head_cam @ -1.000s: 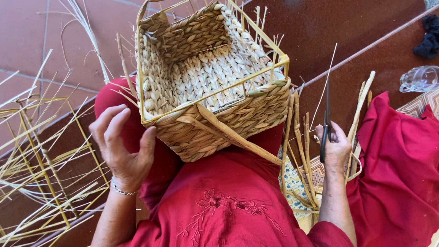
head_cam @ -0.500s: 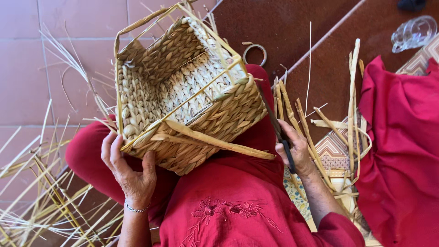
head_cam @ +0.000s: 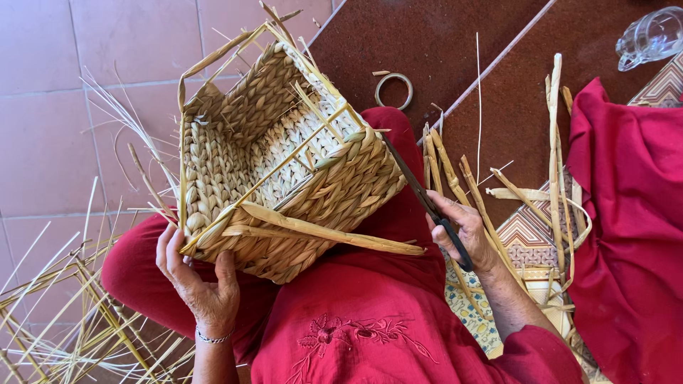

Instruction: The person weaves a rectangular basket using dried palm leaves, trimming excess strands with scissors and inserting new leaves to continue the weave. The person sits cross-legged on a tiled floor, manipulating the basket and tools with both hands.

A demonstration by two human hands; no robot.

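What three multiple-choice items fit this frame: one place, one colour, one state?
1. Where is the woven basket?
A. on the person's lap
B. on a shelf
C. inside a cardboard box

2. What colour is the cloth beside the person?
A. blue
B. red
C. white

3. What does the right hand hold?
A. nothing
B. a glass jug
C. dark scissors

Key: 1 A, the basket rests over the red-clothed legs, with the left hand steadying its lower edge; 2 B, the cloth is plainly red; 3 C, the fingers wrap the handles and the blades point at the basket's rim.
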